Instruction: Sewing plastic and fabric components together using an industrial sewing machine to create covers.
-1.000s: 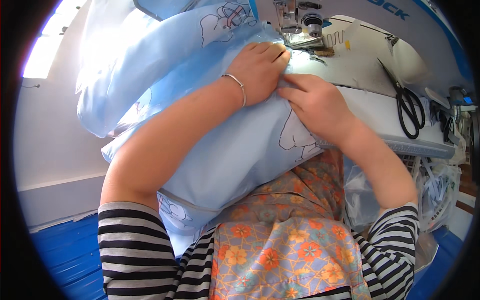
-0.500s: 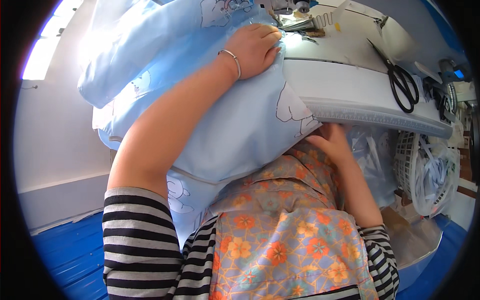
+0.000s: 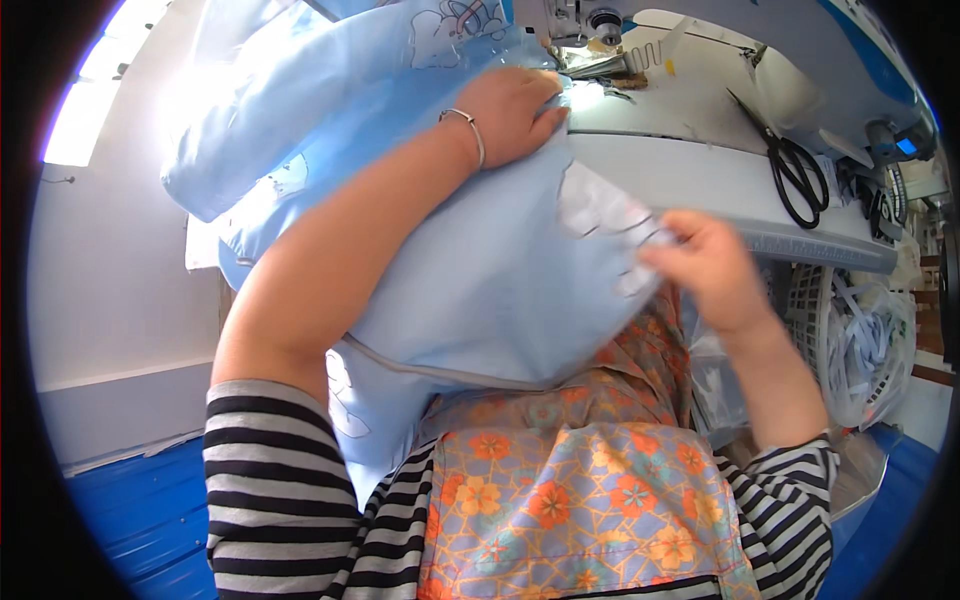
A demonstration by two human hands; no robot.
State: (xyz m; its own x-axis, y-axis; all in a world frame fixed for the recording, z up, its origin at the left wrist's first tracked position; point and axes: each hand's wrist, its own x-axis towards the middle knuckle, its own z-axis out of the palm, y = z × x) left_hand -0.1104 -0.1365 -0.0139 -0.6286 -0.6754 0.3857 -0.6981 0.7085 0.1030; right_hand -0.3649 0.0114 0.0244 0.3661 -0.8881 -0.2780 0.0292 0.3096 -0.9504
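Observation:
A large light blue fabric [image 3: 480, 270] with outlined white cartoon figures spreads over the machine bed and hangs across my lap. At its upper right edge, close to the sewing machine [image 3: 600, 25], my left hand [image 3: 505, 115] rests on top with curled fingers and thumb closed on the cloth. My right hand [image 3: 710, 265], somewhat blurred, pinches the fabric's right corner between thumb and fingers and holds it raised above the table's front edge. A grey seam line runs across the cloth's lower part. The fabric's underside is hidden.
Black-handled scissors [image 3: 795, 170] lie on the white table [image 3: 650, 170] to the right. A clear ruler strip [image 3: 820, 248] runs along the front edge. Below right stands a white basket [image 3: 808, 300] with fabric strips. Small metal tools [image 3: 600, 68] lie beside the machine.
My right hand has come up from below the table edge and moved right, lifting the fabric corner. My left hand has shifted slightly down, staying on the cloth.

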